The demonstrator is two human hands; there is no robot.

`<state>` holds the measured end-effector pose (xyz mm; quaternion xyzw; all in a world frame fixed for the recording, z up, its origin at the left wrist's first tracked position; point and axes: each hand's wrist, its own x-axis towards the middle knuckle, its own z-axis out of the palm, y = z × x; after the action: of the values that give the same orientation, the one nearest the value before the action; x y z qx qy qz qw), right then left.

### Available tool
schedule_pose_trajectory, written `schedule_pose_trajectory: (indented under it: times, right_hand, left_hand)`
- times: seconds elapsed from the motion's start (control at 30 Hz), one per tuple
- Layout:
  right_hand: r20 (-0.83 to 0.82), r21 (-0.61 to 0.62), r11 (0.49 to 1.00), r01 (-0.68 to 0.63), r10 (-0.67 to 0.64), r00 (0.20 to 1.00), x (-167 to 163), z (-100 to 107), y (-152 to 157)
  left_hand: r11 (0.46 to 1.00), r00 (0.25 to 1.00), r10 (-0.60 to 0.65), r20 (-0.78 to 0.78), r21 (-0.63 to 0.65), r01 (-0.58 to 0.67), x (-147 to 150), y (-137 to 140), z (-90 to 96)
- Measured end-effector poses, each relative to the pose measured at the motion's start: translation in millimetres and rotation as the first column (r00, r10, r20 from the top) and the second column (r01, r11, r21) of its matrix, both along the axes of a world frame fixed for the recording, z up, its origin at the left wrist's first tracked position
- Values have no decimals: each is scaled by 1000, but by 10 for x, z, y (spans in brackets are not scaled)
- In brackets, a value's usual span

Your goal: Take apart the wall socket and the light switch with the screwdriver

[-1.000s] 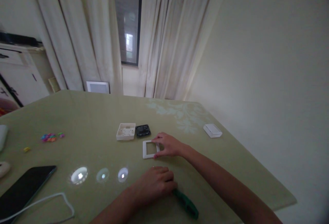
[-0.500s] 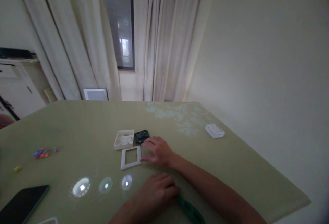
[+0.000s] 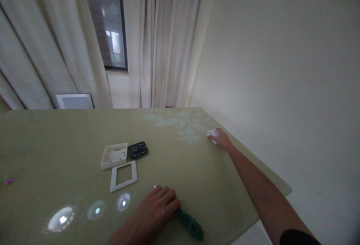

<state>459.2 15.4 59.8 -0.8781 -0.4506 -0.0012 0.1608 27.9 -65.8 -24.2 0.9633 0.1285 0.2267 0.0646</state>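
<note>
My left hand rests on the near part of the table, its fingers closed over a screwdriver. The green handle sticks out to the right, and the shaft is mostly hidden under the hand. Far to the right, my right hand grips a small white box between thumb and fingers near the table's right edge; the hand covers part of it. Left of the middle lie an open white switch box, a black module touching or close beside it, and a white square frame in front of them.
The glossy greenish table has light reflections at its near left. Small coloured pieces lie at the far left. A white wall runs along the right side, with curtains behind the table.
My right hand has left the black module and white frame, reaching right and forward onto the white box. My left hand stays on the screwdriver. The view has turned right.
</note>
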Motion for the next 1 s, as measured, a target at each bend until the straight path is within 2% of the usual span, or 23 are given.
schedule_pose_trajectory:
  times: [0.07,0.13,0.2,0.23,0.3,0.37,0.47,0.53,0.6,0.67,0.83,1.0]
  right_hand:
    - [-14,-6,997,-74,74,997,-132,-93,-56]
    - [-29,2,976,-217,217,976,-400,-192,-97]
    - [-66,6,906,-422,422,904,-756,-275,-141]
    - [-92,9,845,-535,533,841,-950,-305,-167]
    - [-152,16,679,-734,727,669,-1329,-342,-228]
    - [-201,39,507,-861,848,490,-1651,-352,-288]
    - [-197,145,298,-944,943,268,-1953,-354,-357]
    - [-175,240,215,-947,969,176,-2032,-365,-393]
    - [-185,333,202,-921,972,147,-2040,-380,-434]
    - [-221,405,232,-884,963,151,-2009,-386,-485]
    - [-314,460,376,-805,916,249,-1844,-378,-528]
    - [-303,416,494,-764,867,396,-1545,-475,-145]
  left_hand:
    - [1000,1000,9,6,11,-9,-19,11,24]
    - [1000,1000,27,15,-3,-27,-44,31,53]
    - [998,997,59,48,-35,-58,-73,56,81]
    - [996,994,79,82,-49,-75,-89,70,94]
    - [993,976,115,182,-60,-106,-121,95,119]
    - [989,948,145,283,-70,-131,-157,114,142]
    - [981,913,191,360,-93,-168,-214,126,172]
    - [975,901,222,373,-99,-199,-246,124,181]
    - [972,895,237,377,-103,-213,-262,119,183]
    - [974,894,226,386,-96,-205,-261,110,187]
    - [983,901,182,394,-39,-181,-221,92,262]
    - [984,915,143,377,48,-174,-183,97,364]
